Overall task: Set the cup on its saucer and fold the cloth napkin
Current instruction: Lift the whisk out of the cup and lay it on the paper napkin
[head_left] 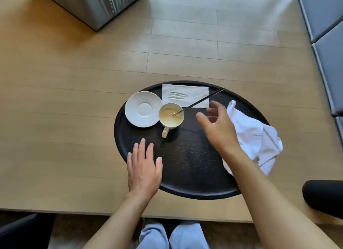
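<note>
Pale wood table [74,100], seen from my head camera, carries a round black tray [185,174] near its near edge. My left hand [143,167] lies flat on the tray's near-left rim, fingers together and straight, holding nothing. My right hand [219,126] hangs above the tray's right half with fingers loosely spread and slightly curled, empty; whether it touches anything under it I cannot tell. Just beyond and to the right of that hand, the white cloth napkin [256,137] sits crumpled and unfolded, spilling over the tray's right rim onto the table. Left of my right hand, the cream cup [171,116] stands upright on the bare tray, not on its saucer, its handle pointing toward me and pale liquid inside. A thin metal stirrer [200,101] leans in the cup, its far end reaching up and right across a flat white paper napkin [185,95] at the tray's far side. The white saucer [143,109] lies empty just left of the cup, their rims touching or nearly so. Far left on the table stands a grey box [92,5]; blue-grey cushions [326,35] line the right edge. My light-blue trousers [174,235] show below the table.
</note>
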